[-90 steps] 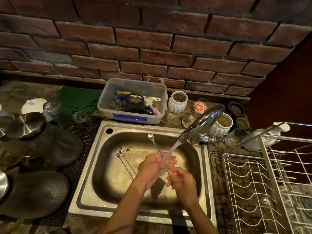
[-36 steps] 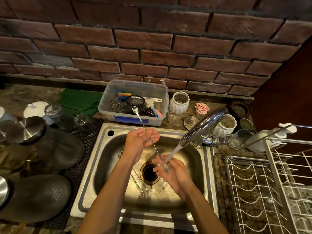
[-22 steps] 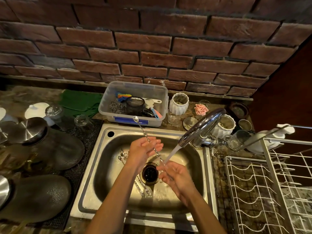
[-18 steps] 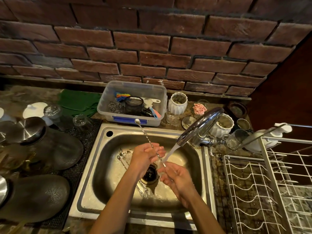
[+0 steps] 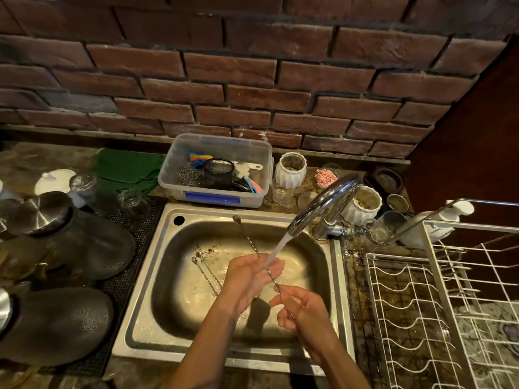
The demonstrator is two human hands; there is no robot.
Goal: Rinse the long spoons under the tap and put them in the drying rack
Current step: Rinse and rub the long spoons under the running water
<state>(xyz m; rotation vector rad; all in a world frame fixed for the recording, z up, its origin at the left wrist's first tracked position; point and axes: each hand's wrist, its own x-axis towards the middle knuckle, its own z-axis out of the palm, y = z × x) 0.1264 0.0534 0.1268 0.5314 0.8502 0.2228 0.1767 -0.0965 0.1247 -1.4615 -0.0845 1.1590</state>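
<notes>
A long twisted metal spoon (image 5: 248,237) slants across the steel sink (image 5: 157,276), bowl end up near the back rim. My right hand (image 5: 302,307) pinches its lower end. My left hand (image 5: 251,273) is wrapped around its middle, right where the water stream from the chrome tap (image 5: 323,204) lands. More long spoons (image 5: 206,272) lie on the sink floor to the left of my hands. The white wire drying rack (image 5: 438,304) stands at the right of the sink, with no spoon visible in it.
A clear plastic tub (image 5: 216,169) of scrubbers and brushes sits behind the sink. White ribbed jars (image 5: 290,169) and glasses crowd around the tap base. Dark pots with steel lids (image 5: 64,240) fill the mat at the left. A brick wall closes the back.
My left hand slid back down the spoon's handle toward my right hand, into the water stream. The spoon's bowl dropped from the tub's front to the sink's back rim.
</notes>
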